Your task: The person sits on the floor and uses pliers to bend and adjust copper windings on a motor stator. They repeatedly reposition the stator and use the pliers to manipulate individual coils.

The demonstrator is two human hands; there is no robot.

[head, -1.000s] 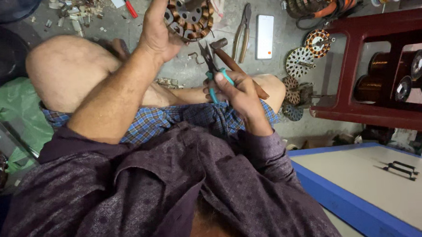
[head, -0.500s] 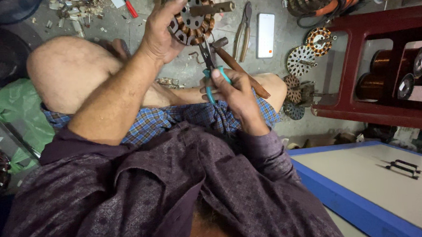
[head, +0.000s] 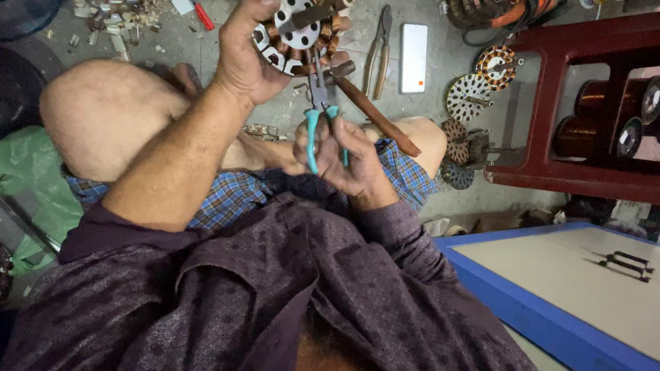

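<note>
Copper windings ring the motor stator (head: 295, 22), held up over the floor (head: 444, 66) by the left hand (head: 246, 50), fingers wrapped round its rim. Right hand (head: 343, 151) is closed on the teal-handled pliers (head: 320, 114), nose pointing up at the stator's lower edge, just above the bare knees. To do this well, judging by the grip: keep the stator steady, bite only the wire end, and pull in line with the slot so neighbouring coils stay unscathed. Spare pliers (head: 377, 51) and a white phone (head: 413, 57) lie beyond on the floor; copper spools (head: 612, 114) sit in the red shelf. Against the earlier frames, the stator has come lower and closer to the pliers, and the right hand has shifted left, under it.
</note>
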